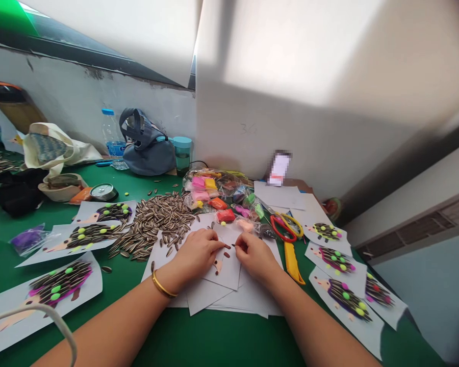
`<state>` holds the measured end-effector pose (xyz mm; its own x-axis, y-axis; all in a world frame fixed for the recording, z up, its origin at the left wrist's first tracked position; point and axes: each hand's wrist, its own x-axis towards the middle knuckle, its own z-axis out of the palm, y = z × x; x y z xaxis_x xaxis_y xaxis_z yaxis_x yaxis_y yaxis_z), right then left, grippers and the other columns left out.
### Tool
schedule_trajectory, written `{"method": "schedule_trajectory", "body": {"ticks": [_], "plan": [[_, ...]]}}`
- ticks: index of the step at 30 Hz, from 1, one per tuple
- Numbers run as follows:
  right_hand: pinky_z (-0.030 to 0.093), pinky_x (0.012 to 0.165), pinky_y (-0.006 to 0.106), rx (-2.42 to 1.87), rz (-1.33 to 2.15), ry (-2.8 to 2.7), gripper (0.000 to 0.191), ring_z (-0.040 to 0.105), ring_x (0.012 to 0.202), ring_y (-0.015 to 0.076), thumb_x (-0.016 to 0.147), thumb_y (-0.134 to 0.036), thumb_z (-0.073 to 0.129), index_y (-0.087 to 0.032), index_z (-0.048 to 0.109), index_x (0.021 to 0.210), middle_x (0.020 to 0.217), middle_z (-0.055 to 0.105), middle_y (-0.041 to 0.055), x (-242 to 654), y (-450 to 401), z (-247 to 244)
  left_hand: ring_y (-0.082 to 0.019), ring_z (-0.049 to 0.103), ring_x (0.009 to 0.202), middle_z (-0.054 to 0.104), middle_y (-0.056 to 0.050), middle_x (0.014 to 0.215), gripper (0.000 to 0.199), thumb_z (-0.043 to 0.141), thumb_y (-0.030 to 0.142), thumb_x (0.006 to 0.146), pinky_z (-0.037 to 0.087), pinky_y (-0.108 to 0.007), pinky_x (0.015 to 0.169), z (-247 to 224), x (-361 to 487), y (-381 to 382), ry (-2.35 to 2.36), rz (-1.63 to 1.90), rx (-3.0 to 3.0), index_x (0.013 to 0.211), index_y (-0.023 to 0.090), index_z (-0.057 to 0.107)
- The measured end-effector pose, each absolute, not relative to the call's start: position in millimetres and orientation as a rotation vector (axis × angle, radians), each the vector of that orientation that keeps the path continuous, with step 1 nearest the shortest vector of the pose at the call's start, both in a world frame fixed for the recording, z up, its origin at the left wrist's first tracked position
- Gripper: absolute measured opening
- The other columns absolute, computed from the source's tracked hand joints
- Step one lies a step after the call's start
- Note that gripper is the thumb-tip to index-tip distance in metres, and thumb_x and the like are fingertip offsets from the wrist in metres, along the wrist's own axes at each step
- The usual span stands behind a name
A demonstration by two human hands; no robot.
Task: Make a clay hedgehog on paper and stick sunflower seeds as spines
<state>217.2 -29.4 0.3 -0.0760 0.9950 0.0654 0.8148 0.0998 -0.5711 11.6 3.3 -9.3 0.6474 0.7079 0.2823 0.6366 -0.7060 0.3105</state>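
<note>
Gold bangle [162, 285] — left wrist, bare forearms

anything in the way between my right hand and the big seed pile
Yes: the left hand, over the white sheets, lies on the straight line from the right hand to the seed pile.

Craft workspace, room type unclear: green surface [214, 339], sunflower seeds [156, 219] piled at center; right of seeds, bagged colored clay [204, 191], scissors [285, 227]; left and far right, seed-covered hedgehog pictures [63, 280].
</note>
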Motion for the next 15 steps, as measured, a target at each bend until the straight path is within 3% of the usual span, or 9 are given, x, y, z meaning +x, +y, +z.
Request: {"method": "schedule_trajectory", "body": {"ticks": [15], "plan": [[0.024, 0.056, 0.025, -1.852, 0.632, -2.065, 0.007, 0.055, 0.064, 0.0123, 0.081, -0.018, 0.056, -0.023, 0.061, 0.080, 0.075, 0.069, -0.0022, 209, -44, 6, -0.022, 0.058, 0.094, 0.065, -0.005, 0.098, 0.030, 0.058, 0.016, 0.089, 0.043, -0.036, 0.082, -9, 11, 3, 1.103, 0.564, 2.690, 0.109, 0.030, 0.074]]}}
